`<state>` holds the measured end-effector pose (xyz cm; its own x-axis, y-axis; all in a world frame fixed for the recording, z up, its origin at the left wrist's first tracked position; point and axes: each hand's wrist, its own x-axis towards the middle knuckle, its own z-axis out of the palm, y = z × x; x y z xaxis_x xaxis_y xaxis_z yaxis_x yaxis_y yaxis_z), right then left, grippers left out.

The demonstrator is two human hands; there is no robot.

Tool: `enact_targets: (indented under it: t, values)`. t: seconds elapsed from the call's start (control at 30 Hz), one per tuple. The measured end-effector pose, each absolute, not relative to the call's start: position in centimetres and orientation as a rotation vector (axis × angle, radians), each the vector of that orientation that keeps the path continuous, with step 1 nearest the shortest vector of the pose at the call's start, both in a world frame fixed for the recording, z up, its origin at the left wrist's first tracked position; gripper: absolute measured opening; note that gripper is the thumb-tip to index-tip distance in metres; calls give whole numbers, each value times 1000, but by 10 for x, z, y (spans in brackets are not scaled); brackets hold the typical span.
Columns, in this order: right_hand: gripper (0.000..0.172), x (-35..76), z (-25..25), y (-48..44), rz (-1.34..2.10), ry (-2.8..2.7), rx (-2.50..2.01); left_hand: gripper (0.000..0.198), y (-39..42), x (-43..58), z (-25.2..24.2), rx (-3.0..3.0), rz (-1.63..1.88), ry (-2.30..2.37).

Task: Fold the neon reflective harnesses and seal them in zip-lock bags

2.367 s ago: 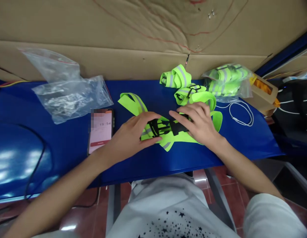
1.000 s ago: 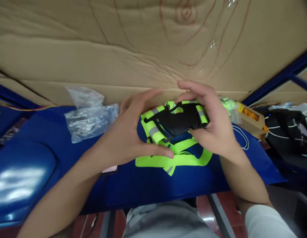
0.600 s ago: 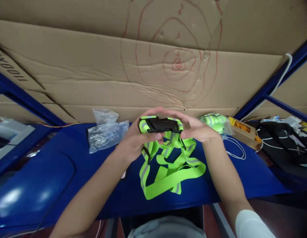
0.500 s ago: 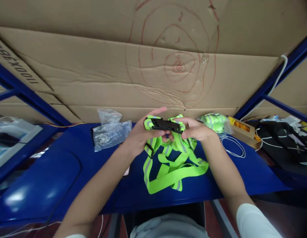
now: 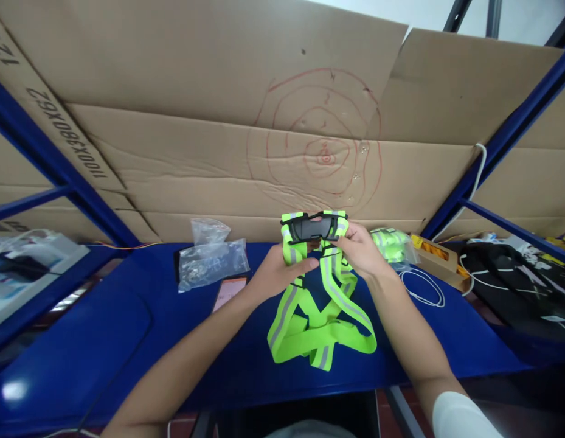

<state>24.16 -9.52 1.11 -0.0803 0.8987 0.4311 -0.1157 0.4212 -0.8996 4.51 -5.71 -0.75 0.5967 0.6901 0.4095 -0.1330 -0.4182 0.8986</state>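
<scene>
Both hands hold a neon-green reflective harness (image 5: pixel 309 340) with grey stripes above a blue table. Its black buckle (image 5: pixel 313 229) faces me at the top, its two halves joined. My left hand (image 5: pixel 282 267) is closed round the strap below the buckle's left end, thumb pointing right. My right hand (image 5: pixel 362 248) pinches the strap at the buckle's right end; some of its fingers are hidden behind. The lower straps hang in loops down onto the table.
Left of the harness lie a phone (image 5: pixel 230 293) and a clear plastic bag (image 5: pixel 213 264) of small parts. To the right are a bag of green straps (image 5: pixel 392 244), a white cable (image 5: pixel 421 287), a cardboard box (image 5: pixel 440 264) and a black bag (image 5: pixel 501 274). Cardboard (image 5: pixel 195 146) stands behind.
The buckle has been turned to show its broad face, and the straps hang straighter. My left hand has shifted lower on the strap. The view has tilted up, and the phone is more exposed.
</scene>
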Motion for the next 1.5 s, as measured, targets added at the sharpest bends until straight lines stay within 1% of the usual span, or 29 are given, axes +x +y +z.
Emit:
enact_targets:
  t: [0.07, 0.13, 0.27, 0.33, 0.4, 0.43, 0.47, 0.5, 0.57, 0.6, 0.67, 0.77, 0.83, 0.97, 1.03, 1.17, 1.3, 1.43, 1.5]
  values:
    - [27, 233, 3, -92, 928, -1436, -770, 54, -56, 46, -6, 1819, 1057, 468]
    - [30, 225, -3, -89, 873, -1488, -773, 59, -55, 46, -7, 1850, 1102, 499]
    - [40, 221, -4, -89, 685, -1630, -835, 57, -45, 44, -15, 1826, 1171, 498]
    - [51, 227, 4, -93, 757, -1717, -849, 54, -39, 42, -18, 1804, 1217, 462]
    - [67, 234, 14, -99, 947, -1778, -811, 49, -35, 40, -18, 1771, 1237, 465]
    - [71, 236, 19, -102, 1000, -1776, -811, 46, -34, 39, -18, 1762, 1231, 478]
    - [70, 238, 22, -106, 979, -1758, -844, 42, -34, 39, -17, 1759, 1219, 492]
    - [65, 238, 25, -108, 891, -1744, -910, 40, -34, 39, -17, 1759, 1203, 506]
    - [48, 236, 27, -112, 633, -1769, -1080, 36, -37, 40, -18, 1737, 1177, 531]
    - [43, 236, 28, -114, 524, -1817, -1145, 36, -39, 41, -20, 1719, 1162, 536]
    - [43, 236, 29, -116, 425, -1946, -1198, 35, -44, 46, -26, 1667, 1125, 545]
    - [45, 246, 31, -122, 450, -2051, -1174, 34, -54, 54, -37, 1557, 1044, 536]
    - [39, 255, 35, -126, 479, -2047, -1174, 34, -62, 59, -42, 1447, 956, 483]
    - [34, 264, 40, -134, 448, -1885, -1166, 44, -78, 65, -39, 1322, 747, 319]
    - [33, 259, 40, -135, 516, -1839, -1120, 46, -85, 67, -37, 1307, 755, 313]
    - [31, 244, 37, -133, 724, -1768, -1105, 40, -89, 72, -41, 1232, 820, 383]
    - [36, 248, 37, -128, 714, -1837, -1180, 36, -84, 75, -51, 1240, 838, 436]
    - [40, 265, 38, -125, 694, -1884, -1229, 24, -77, 75, -54, 1310, 791, 468]
    - [38, 265, 38, -125, 670, -1870, -1227, 30, -76, 75, -55, 1191, 735, 448]
